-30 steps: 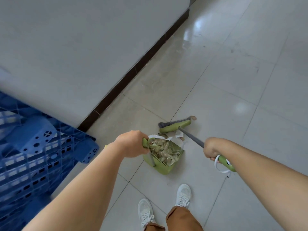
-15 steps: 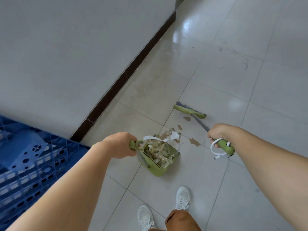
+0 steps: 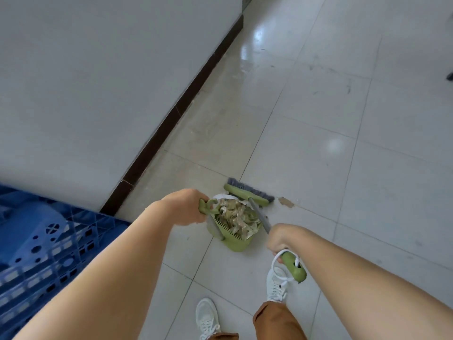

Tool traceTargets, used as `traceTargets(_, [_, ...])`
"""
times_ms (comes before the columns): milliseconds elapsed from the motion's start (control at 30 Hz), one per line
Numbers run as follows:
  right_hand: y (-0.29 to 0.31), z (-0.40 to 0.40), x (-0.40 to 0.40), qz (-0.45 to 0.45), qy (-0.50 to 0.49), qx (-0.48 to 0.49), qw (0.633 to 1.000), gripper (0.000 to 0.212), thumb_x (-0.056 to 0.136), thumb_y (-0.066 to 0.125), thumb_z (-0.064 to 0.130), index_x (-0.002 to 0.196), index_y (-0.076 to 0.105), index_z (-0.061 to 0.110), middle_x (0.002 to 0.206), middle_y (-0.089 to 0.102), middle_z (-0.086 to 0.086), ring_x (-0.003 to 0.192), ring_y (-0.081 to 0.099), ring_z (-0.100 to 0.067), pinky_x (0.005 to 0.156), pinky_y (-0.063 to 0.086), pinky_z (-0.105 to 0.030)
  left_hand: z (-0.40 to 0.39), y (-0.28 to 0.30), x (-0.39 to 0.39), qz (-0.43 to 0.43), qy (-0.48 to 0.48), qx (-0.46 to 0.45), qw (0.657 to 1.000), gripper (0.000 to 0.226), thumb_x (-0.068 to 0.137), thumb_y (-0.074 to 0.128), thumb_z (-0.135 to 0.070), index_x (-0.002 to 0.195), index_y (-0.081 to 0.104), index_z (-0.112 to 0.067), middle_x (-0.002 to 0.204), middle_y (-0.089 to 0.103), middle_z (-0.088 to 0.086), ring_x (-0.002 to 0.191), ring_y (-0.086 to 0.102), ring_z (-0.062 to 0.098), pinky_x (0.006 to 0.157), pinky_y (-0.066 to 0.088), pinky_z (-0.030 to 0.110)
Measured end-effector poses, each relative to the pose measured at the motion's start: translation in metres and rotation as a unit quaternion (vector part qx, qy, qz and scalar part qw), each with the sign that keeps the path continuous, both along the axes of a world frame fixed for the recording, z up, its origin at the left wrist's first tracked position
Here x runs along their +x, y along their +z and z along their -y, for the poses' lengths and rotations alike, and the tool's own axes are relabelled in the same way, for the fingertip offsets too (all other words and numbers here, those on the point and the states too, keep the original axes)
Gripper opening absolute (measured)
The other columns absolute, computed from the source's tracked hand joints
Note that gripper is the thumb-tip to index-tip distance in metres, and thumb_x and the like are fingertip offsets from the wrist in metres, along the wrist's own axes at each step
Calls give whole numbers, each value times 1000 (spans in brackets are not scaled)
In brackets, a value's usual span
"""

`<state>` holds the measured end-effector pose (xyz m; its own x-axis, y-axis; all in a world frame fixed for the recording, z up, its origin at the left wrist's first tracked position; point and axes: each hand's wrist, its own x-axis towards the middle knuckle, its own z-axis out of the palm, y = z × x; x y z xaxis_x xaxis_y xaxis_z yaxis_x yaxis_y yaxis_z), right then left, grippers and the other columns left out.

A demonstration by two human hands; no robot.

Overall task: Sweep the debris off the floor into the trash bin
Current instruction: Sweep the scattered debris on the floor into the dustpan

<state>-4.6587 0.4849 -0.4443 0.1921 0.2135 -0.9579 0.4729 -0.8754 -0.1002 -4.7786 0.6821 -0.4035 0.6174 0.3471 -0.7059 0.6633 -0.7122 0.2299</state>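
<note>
1. Compared with half a second ago, the broom (image 3: 247, 192) head now sits right at the mouth of the dustpan (image 3: 234, 238), just beyond the left hand (image 3: 186, 207), where earlier it lay further out on the floor (image 3: 318, 133)
2. The small scraps that lay scattered ahead of the pan are gone; one brown scrap (image 3: 285, 201) remains beside the bristles
3. The left hand's fingers curl tightly round the dustpan's green plastic handle
4. The right hand (image 3: 279, 238) grips the broom's grey shaft above its green end grip, where a white cord loops
5. Crumpled beige debris (image 3: 236, 217) fills the ribbed, comb-edged pan
6. Glossy pale tiles; a blue perforated plastic crate (image 3: 36, 253) left of the left hand
</note>
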Motion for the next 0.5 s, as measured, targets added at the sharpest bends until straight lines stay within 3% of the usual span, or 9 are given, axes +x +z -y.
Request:
traceTargets(67, [9, -1, -31, -17, 14, -25, 999, 34, 92, 44, 5, 60, 54, 7, 38, 56, 1, 48, 47, -14, 49, 40, -26, -1, 0, -4, 14, -7, 0, 1000, 13, 82, 67, -22, 94, 70, -22, 93, 73, 4, 90, 69, 25, 80, 57, 38])
traceTargets(133, [14, 1, -55, -32, -9, -28, 999, 36, 91, 43, 6, 58, 56, 6, 27, 50, 4, 46, 48, -14, 50, 40, -26, -2, 0, -10, 27, -17, -4, 999, 17, 80, 67, -20, 96, 71, -21, 92, 73, 4, 90, 69, 26, 80, 58, 38])
traceTargets(267, [18, 13, -82, -31, -121, -23, 992, 32, 89, 41, 8, 60, 54, 4, 29, 51, 0, 28, 47, -11, 52, 42, -24, -3, 0, -22, 45, -38, -11, 998, 18, 81, 66, -19, 98, 70, -16, 95, 73, 8, 85, 67, 26, 79, 57, 41])
traceTargets(333, [21, 18, -88, -28, -161, -12, 986, 28, 86, 43, 9, 61, 55, 3, 32, 53, -3, 29, 48, -14, 55, 44, -25, -4, 0, -29, 49, -40, -13, 998, 17, 81, 66, -19, 97, 70, -15, 94, 73, 8, 80, 64, 24, 78, 56, 40])
traceTargets(500, [35, 33, -85, -1, -252, 29, 967, 27, 87, 46, 11, 61, 52, 7, 45, 54, -5, 33, 50, -15, 54, 45, -23, -9, 1, -40, 57, -42, -14, 997, 14, 82, 69, -20, 95, 72, -17, 89, 73, 4, 87, 68, 24, 83, 57, 40])
